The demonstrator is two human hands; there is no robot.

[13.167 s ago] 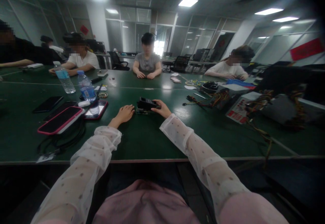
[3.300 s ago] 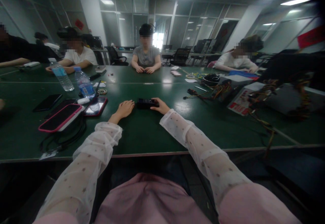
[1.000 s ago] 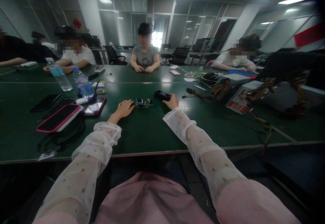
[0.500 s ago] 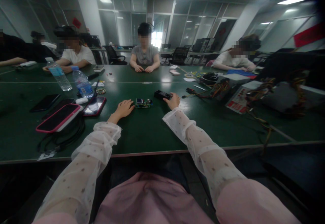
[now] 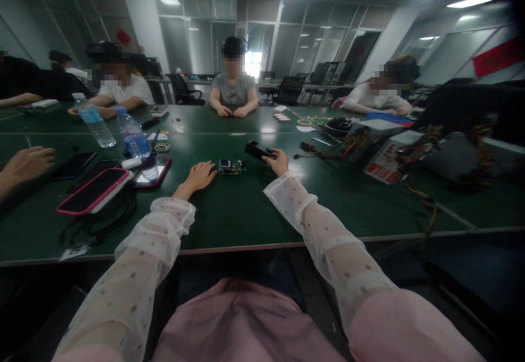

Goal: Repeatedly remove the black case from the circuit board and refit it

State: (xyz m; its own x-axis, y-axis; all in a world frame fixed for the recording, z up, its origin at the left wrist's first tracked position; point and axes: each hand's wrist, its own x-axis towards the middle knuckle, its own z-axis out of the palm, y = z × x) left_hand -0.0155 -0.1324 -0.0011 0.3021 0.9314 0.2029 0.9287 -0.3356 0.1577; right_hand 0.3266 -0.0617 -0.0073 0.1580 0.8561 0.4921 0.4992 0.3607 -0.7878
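Observation:
My right hand (image 5: 278,162) grips one end of a black rectangular case (image 5: 257,150), thumb on the near side. The case is tilted, its far left end raised off the table. Its exact kind is not clear. To the left, my left hand (image 5: 199,175) lies on the green table (image 5: 229,214) with fingers stretched out, holding nothing. Just right of those fingertips sits a small circuit board (image 5: 232,167) with a little screen and several parts on it, between my two hands.
On the left are water bottles (image 5: 135,136), a pink-rimmed phone (image 5: 96,191), a red-edged phone (image 5: 151,172) and black cables (image 5: 104,225). A co-worker's hand (image 5: 30,164) reaches in there. Metal boxes (image 5: 383,159) with loose wires stand at right. Other people sit around the table.
My right hand has tipped the black case up at its left end. A co-worker's hand has come in at the left edge. My left hand and the circuit board stay put.

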